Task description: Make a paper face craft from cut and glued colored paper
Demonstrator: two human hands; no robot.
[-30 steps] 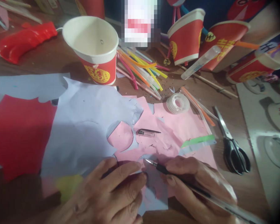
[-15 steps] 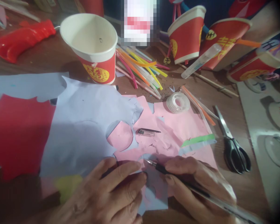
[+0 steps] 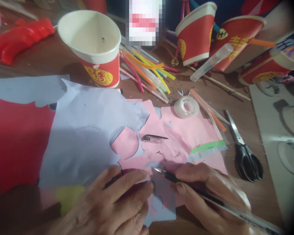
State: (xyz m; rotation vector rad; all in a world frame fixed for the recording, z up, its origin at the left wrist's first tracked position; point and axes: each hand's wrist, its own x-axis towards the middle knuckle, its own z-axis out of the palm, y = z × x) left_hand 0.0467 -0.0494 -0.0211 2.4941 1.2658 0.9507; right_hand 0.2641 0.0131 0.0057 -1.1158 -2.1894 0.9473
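My right hand [image 3: 205, 192] grips a clear ballpoint pen [image 3: 222, 209], its tip touching a small lilac paper piece [image 3: 161, 195] near the table's front edge. My left hand [image 3: 112, 205] lies flat with fingers stretched, pressing down on that paper beside the pen tip. Under both hands lie a large lilac sheet [image 3: 83, 130] with a round hole cut out and a pink sheet [image 3: 186, 130]. A pen cap [image 3: 154, 139] rests on the pink sheet.
Black scissors [image 3: 245, 153] lie to the right, a tape roll [image 3: 186, 107] behind the pink sheet. A tilted red paper cup [image 3: 95, 45], coloured straws [image 3: 147, 71], more red cups [image 3: 196, 36], red paper [image 3: 17, 140] and a red plastic object [image 3: 17, 37] crowd the wooden table.
The view has shifted slightly; both hands stay in place on the paper with the pen tip at the same spot.
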